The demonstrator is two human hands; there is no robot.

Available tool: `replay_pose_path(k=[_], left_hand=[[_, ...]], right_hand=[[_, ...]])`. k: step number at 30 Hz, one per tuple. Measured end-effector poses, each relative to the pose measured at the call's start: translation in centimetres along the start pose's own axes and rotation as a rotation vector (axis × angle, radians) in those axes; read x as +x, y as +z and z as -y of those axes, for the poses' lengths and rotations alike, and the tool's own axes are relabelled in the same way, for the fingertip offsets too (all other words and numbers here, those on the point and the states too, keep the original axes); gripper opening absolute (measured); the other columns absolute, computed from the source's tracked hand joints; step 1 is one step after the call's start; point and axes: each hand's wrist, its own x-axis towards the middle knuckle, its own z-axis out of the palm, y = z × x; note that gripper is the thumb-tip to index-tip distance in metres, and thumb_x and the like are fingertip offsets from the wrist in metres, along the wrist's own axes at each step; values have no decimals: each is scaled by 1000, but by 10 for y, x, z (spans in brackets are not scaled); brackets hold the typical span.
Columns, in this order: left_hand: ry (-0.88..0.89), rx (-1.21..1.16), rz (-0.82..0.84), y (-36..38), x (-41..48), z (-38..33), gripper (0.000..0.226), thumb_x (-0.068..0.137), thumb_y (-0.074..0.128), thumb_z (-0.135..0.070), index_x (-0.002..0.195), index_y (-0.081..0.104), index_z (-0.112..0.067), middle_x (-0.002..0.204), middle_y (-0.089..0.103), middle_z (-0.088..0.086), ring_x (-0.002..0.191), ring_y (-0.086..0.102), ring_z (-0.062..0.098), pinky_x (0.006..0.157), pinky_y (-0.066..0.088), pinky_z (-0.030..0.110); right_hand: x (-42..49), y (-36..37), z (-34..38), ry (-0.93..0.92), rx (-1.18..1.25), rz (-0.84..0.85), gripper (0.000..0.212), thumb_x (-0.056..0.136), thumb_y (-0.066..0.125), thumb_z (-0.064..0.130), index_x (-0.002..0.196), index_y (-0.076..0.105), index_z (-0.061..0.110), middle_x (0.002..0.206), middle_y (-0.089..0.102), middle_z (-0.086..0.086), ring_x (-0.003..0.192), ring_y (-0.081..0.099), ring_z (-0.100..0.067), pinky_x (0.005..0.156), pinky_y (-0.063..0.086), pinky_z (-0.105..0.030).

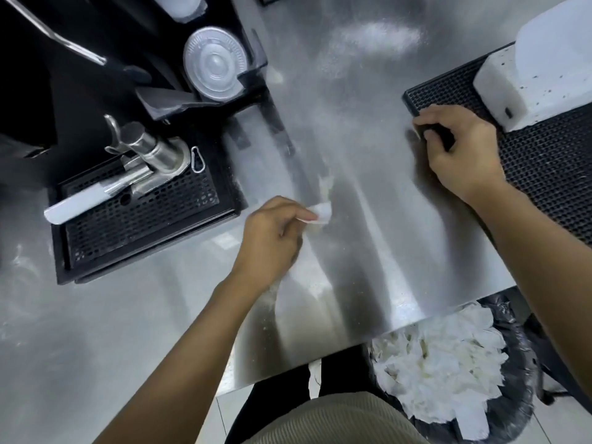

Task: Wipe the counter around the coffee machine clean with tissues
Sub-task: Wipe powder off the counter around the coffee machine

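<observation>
Head view: bin full of tissues; left hand pinches tissue, right hand grips mat.

A café bar: steel counter, drip tray, cup lids

head view | worn camera, wide-angle | faces steeply down | close above counter
</observation>
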Motion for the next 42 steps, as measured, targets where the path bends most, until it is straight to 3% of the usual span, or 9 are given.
replay_pose_path(k=[5,10,14,18,23,25,29,35,42], left_hand=[[-108,143,-254,-24,28,8,19,83,58,8,90,72,-2,87,62,4,78,52,7,74,37,3],[-43,308,-101,4,13,4,32,78,53,16,99,72,0,93,63,16,87,58,35,79,49,38],[25,211,-16,-6,-21,2,27,83,56,6,100,73,-5,96,65,9,90,61,26,85,48,29],[-145,170,-230,-35,-45,15,25,86,57,5,104,72,-4,96,62,4,83,57,13,81,37,5],[-214,222,-213,-20,-54,19,26,85,55,7,104,72,0,92,59,14,81,61,28,79,42,18],[-143,149,-132,-12,-52,10,26,85,58,7,104,72,-1,94,61,12,79,62,24,79,42,12],[-142,43,-149,-29,-56,9,22,86,61,3,104,73,-4,92,62,7,73,53,6,78,35,-1],[-384,197,-380,-65,-93,55,28,90,54,4,114,67,-2,97,59,13,70,47,4,75,33,-1],[-169,47,-152,-19,-79,27,30,87,57,4,112,70,-5,92,57,6,70,48,3,76,39,4]], right_hand=[[-25,5,31,35,51,-52,26,91,50,-2,108,69,3,112,67,-12,104,61,-21,93,43,-14],[-61,22,83,84,232,-52,20,92,53,5,99,71,7,100,66,2,97,63,-11,89,50,-21],[-80,22,107,92,271,-38,21,92,55,-3,98,72,8,99,67,4,95,63,-4,87,49,-18],[-103,16,120,158,276,-26,22,92,57,-4,101,72,9,100,67,6,93,60,6,84,46,-9],[-136,24,136,114,167,-2,15,90,61,4,98,72,11,95,68,4,92,60,-12,88,45,-25],[-145,31,138,82,-9,87,17,88,63,14,104,69,15,100,70,1,97,61,-20,96,41,-39],[-162,42,140,112,-333,322,50,95,59,36,138,51,13,145,50,-5,140,38,-24,112,4,-63],[-169,43,138,83,-462,401,66,97,31,55,149,36,15,157,33,-2,147,25,-18,106,-23,-63],[-163,41,141,85,-368,327,45,100,49,39,137,53,12,146,49,-5,140,40,-21,110,-9,-63]])
